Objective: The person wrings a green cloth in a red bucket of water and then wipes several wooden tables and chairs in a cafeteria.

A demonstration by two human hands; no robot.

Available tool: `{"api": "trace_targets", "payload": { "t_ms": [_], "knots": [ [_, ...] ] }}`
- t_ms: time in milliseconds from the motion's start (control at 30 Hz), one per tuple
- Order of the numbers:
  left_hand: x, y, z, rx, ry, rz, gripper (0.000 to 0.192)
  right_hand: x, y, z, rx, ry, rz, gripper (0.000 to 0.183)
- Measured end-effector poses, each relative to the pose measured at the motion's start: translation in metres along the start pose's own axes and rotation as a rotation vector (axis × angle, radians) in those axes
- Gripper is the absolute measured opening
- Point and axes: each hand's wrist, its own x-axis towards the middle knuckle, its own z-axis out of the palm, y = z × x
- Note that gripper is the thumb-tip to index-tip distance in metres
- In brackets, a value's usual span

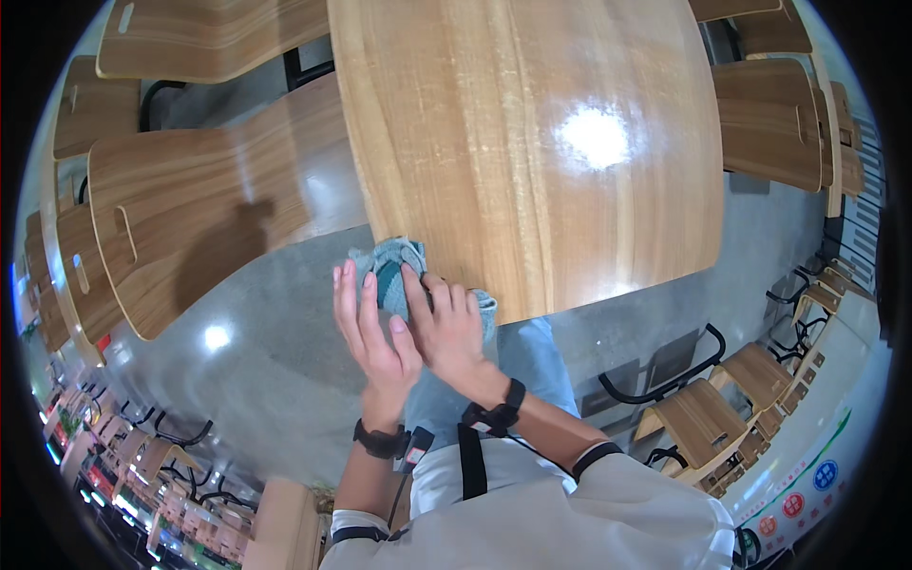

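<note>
A grey-blue and green cloth (392,285) lies bunched over the near left corner of a wood-grain table (499,178). My right hand (452,324) is on top of the cloth, its fingers bent and pressing it to the table's edge. Part of the cloth sticks out past the right side of that hand. Just left of it, my left hand (377,338) is raised with the fingers stretched and the thumb apart, holding nothing. Its fingertips overlap the cloth's left side; whether they touch it I cannot tell. Both wrists wear black straps with small devices.
Curved wooden seats (185,185) flank the table on the left, and more seats (769,121) on the right. A row of wooden chairs (695,420) with black metal frames stands at the lower right. Grey floor (285,335) shows between the furniture. The tabletop reflects a bright lamp.
</note>
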Motion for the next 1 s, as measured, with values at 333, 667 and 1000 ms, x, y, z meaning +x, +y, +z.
{"api": "trace_targets", "payload": {
  "t_ms": [333,667,1000],
  "knots": [
    [-0.003,0.019,0.064,0.297,-0.273,-0.016,0.063,0.052,0.24,-0.129,-0.347,0.329,0.246,0.065],
    [0.016,0.067,0.1,0.143,-0.263,0.01,0.068,0.029,0.147,-0.091,-0.266,0.203,0.157,0.081],
    [0.023,0.091,0.126,0.428,-0.324,0.028,0.071,0.038,0.318,-0.175,-0.418,0.385,0.392,0.06]
  ]
}}
